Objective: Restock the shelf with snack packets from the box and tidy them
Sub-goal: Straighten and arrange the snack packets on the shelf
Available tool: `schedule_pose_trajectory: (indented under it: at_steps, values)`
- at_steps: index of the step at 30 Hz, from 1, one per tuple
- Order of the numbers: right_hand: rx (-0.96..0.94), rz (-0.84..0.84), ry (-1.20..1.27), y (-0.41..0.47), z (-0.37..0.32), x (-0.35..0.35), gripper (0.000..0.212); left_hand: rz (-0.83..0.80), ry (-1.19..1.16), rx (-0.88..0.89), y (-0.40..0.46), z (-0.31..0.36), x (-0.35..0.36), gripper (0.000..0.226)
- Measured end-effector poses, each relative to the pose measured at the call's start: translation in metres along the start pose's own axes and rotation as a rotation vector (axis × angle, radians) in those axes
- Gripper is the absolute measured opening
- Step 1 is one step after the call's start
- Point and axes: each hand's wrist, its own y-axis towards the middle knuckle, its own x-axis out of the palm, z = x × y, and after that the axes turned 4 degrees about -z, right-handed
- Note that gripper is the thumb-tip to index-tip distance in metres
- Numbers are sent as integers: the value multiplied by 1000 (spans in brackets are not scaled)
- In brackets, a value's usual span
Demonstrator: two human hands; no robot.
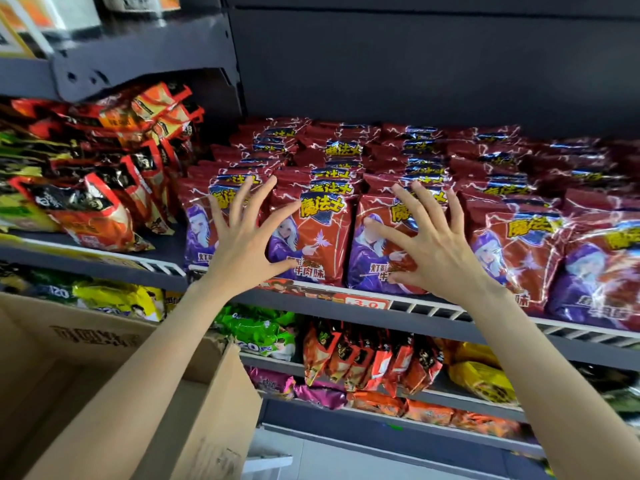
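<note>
Rows of dark red snack packets (313, 237) with a purple-robed figure and yellow lettering stand upright on the grey shelf (346, 308), several rows side by side. My left hand (242, 240) is spread open with straight fingers against the front packets of the two leftmost rows. My right hand (433, 244) is also spread open, its fingertips on the front packet of the third row (372, 261). Neither hand grips a packet. The cardboard box (194, 420) stands at the lower left under my left forearm; its inside is hidden.
Orange and black packets (104, 216) fill the shelf section to the left. Lower shelves hold green (256, 327), orange (367, 362) and yellow (481, 379) packets. A white wire rail with a price tag (369, 303) runs along the shelf front. A dark back panel rises above the rows.
</note>
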Motion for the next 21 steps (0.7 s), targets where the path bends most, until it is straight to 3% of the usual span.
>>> schedule_pose_trajectory:
  at_steps: [4,8,13,16,19,21]
  values:
    - [-1,-15,14,-1,-1,-4,104,80,-104,26,5,12,-3,62]
    - [-13,-3,90,-10,5,-9,92,175,-138,66,18,33,-2,47]
    - [175,229,209,-52,24,-15,60,319,-287,288,42,83,-3,36]
    - [404,236,187,-91,38,-14,70,201,-228,450,57,111,0,55]
    - [469,63,143,-110,49,-8,91,40,-68,475,69,123,8,93]
    - [479,1,155,-108,52,-6,99,-5,-4,478,73,124,14,104]
